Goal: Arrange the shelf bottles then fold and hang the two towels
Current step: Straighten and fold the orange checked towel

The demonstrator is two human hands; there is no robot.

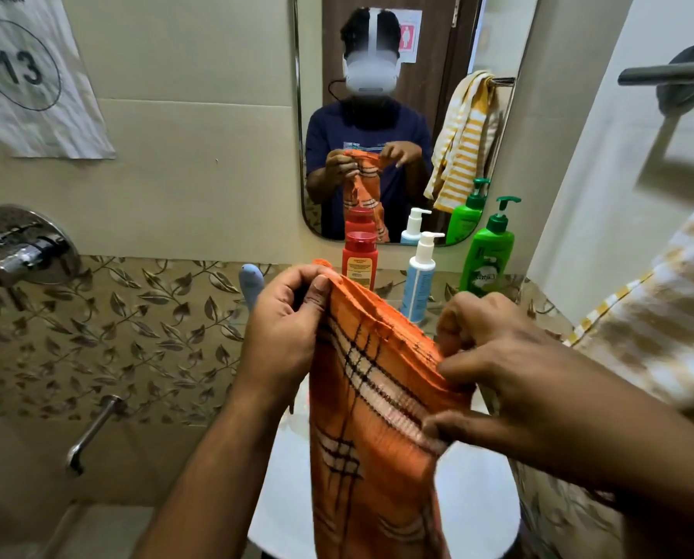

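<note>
Both hands pinching the orange cloth towel's top edge.
I see left hand (286,330) and right hand (494,365) gripping orange black-striped towel (371,417), long axis vertical, hanging over the basin; behind stand three bottles: red (359,262), white-blue pump (417,282), green pump (486,260).

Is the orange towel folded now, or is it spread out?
Neither fully: the orange towel hangs bunched lengthwise, its top edge pinched by the left hand and right hand. No neat fold shows.

Bathroom: mirror (397,54), wall tap (22,246).
</note>
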